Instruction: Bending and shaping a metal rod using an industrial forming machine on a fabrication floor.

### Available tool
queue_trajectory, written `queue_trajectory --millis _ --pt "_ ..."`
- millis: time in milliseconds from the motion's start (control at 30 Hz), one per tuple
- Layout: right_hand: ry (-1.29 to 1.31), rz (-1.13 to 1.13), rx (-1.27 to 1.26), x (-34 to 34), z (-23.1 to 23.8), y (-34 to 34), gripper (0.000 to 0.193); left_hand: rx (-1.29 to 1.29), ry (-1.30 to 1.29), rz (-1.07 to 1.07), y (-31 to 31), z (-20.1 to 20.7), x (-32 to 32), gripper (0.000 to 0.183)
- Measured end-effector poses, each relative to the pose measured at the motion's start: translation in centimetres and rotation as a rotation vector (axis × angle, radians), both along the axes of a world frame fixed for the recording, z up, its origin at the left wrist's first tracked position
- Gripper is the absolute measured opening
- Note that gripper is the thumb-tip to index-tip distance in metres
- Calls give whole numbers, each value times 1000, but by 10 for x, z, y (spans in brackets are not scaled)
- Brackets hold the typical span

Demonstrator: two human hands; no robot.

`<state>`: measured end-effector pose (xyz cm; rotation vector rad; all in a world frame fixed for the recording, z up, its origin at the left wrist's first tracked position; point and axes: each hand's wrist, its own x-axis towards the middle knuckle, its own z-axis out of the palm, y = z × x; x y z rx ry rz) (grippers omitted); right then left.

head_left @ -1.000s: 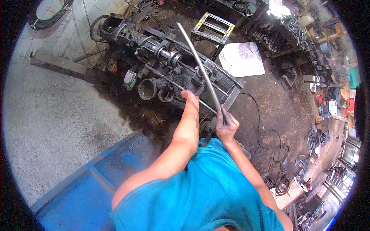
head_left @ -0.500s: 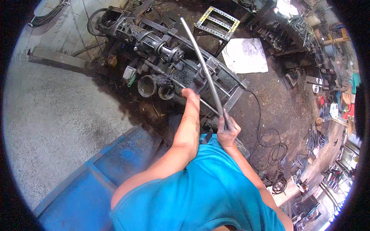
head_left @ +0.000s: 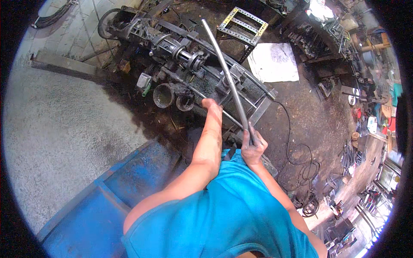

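Observation:
My right hand (head_left: 254, 149) is closed around the lower end of a long, slightly bent metal pipe (head_left: 226, 69). The pipe slants up and away to the left, across a low machine (head_left: 185, 55) with a round chuck and parallel rails. On the machine's near side, by the front rail, is my left hand (head_left: 209, 103). Its fingers are mostly hidden beyond the wrist, so what they touch or grip cannot be made out. Dark metal chips (head_left: 206, 85) lie in the bed between the rails.
Two open round cans (head_left: 164, 95) stand left of my left hand. A perforated metal stool (head_left: 243, 26) and a white sheet (head_left: 274, 62) are beyond the machine. A black cable (head_left: 289, 129) trails over the floor at right. A blue metal piece (head_left: 142, 172) lies at lower left.

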<state>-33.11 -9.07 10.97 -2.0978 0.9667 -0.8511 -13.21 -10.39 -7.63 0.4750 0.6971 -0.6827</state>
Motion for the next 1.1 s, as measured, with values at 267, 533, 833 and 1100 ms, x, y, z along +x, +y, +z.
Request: queue_trajectory --millis 267,533,833,1100 --pt "-15 -17 27 0 0 0 27 -57 -4 -6 1 8 2 71" --pt "-5 -6 27 1 2 0 28 15 8 -3 6 -7 1 69" --pt "10 6 92 -3 0 -1 29 55 23 -1 11 -17 -1 67" --pt "25 -34 209 -4 7 -8 24 87 33 10 21 -23 -4 64"
